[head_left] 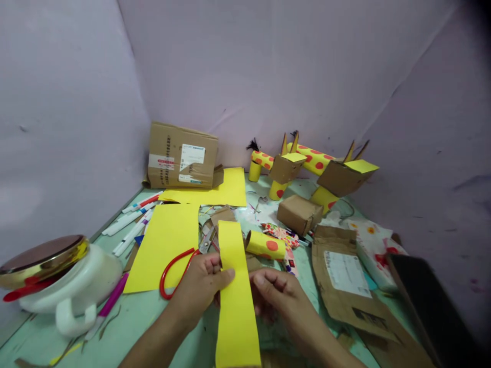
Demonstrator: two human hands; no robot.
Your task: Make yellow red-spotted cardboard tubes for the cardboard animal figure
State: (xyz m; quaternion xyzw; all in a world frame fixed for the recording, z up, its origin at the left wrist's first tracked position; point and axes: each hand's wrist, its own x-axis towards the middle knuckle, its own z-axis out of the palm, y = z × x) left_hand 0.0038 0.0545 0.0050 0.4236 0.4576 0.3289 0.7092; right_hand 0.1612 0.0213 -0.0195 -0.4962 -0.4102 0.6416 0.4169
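A long yellow paper strip (236, 317) runs upright through the middle of the view, its near end at the bottom edge. My left hand (203, 286) grips its left side, thumb on top and fingers partly hidden beneath. At the strip's right edge, my right hand (282, 296) is closed, with thumb and curled fingers against that edge; its lower fingers are in shadow. Red-handled scissors (165, 278) lie just left of my left hand, blades pointing away. Beyond the right hand rests a yellow cardboard tube (266, 245) with orange spots.
Yellow sheets (164, 240) lie left, beside several markers (132, 232). A carton (182, 156) stands behind. Spotted giraffe-like figures (286, 168) and a small box (299, 212) are back right. A white pot (72, 281) is left; flattened cardboard (322, 255) and a dark phone-like slab (429, 301) are right.
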